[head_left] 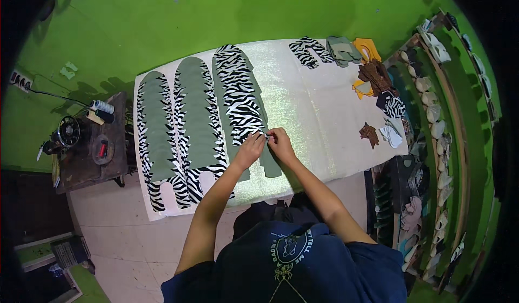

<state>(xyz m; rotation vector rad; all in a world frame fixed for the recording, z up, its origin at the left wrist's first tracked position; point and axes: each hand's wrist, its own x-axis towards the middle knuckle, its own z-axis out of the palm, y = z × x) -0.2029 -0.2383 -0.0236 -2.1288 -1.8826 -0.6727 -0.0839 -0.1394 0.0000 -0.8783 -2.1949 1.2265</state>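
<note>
At the bottom centre of the frame the person's dark blue shirt (292, 265) fills the edge, and both bare forearms rise from it toward the middle, converging as they go. The left hand (250, 150) lies palm down, wrist bent a little, its fingertips drawn together on the edge of a zebra-striped piece (240, 100). The right hand (280, 143) comes in from the right, knuckles up, thumb and forefinger pinched on the same spot, so the two hands almost touch at the centre of the frame. What exactly sits between the fingertips is too small to tell.

That striped piece lies over a grey-green strip (270, 165) on a pale shimmering sheet (308, 97) spread across the middle. Left of it run two more long rows of grey-green shapes on zebra backing (197, 124). At the sheet's upper right lie loose cut pieces, zebra, grey-green, orange and brown (373, 73). At far left stands a dark sewing table (89, 151) with thread spools (101, 107). A curved rack of shoe forms (438, 130) lines the right rim, against green walls.
</note>
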